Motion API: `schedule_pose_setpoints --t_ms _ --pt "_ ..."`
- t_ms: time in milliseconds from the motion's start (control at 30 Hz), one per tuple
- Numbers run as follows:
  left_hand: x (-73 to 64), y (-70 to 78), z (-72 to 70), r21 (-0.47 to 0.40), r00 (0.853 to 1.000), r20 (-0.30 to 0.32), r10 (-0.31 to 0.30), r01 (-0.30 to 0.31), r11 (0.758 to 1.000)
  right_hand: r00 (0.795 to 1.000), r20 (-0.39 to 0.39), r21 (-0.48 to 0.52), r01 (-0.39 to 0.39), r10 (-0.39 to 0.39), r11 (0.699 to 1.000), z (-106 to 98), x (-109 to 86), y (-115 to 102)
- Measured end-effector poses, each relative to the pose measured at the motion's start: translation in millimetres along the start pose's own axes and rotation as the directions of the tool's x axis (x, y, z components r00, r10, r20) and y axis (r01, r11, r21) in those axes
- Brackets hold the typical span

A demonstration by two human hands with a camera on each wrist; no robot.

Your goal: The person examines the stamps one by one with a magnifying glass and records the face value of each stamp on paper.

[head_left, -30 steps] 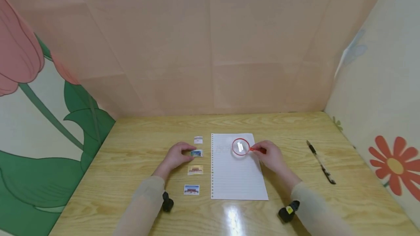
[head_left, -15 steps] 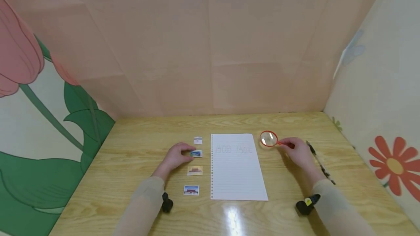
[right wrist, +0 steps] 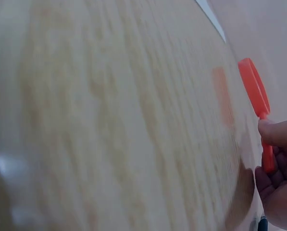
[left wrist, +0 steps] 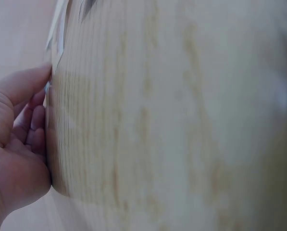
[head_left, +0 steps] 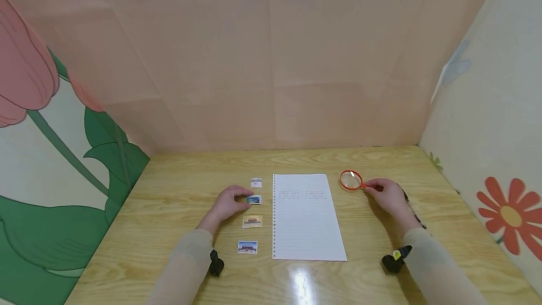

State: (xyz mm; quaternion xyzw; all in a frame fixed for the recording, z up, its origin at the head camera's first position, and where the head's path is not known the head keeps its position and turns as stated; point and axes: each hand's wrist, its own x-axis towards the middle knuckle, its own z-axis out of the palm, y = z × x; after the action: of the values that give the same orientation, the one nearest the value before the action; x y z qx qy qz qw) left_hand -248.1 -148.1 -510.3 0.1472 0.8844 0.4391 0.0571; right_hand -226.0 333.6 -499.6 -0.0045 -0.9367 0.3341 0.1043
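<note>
In the head view my right hand (head_left: 387, 196) pinches a red-rimmed magnifying glass (head_left: 351, 180) by its handle, to the right of the lined paper. The right wrist view has the magnifying glass (right wrist: 255, 87) raised off the table, its red reflection below, the thumb pressed on the handle. My left hand (head_left: 228, 202) lies at the left of the paper, thumb and index finger at the edges of a small blue-green picture stamp (head_left: 254, 199). In the left wrist view that hand (left wrist: 18, 130) rests low on the table, its fingers mostly hiding the stamp.
A pale stamp (head_left: 256, 182) lies beyond the held one; a yellow stamp (head_left: 252, 221) and a blue-sky stamp (head_left: 247, 247) lie nearer. Faint writing marks the top of the lined paper (head_left: 309, 229). A pen (head_left: 417, 215) is partly hidden behind my right hand.
My right hand has carried the magnifying glass rightward off the paper, uncovering the writing and now partly covering the pen. The left hand stays at the same stamp.
</note>
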Motion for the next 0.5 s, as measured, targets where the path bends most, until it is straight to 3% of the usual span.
schedule_pose_setpoints --t_ms 333,500 --pt "-0.3 -0.5 0.3 0.014 1.000 -0.005 0.003 -0.003 1.000 0.998 -0.028 -0.015 0.060 -0.060 0.998 4.0 0.8 2.7" --pt "-0.7 0.4 -0.5 0.020 1.000 -0.006 0.000 0.000 1.000 0.998 -0.005 -0.024 0.063 -0.063 0.998 5.9 1.9 5.6"
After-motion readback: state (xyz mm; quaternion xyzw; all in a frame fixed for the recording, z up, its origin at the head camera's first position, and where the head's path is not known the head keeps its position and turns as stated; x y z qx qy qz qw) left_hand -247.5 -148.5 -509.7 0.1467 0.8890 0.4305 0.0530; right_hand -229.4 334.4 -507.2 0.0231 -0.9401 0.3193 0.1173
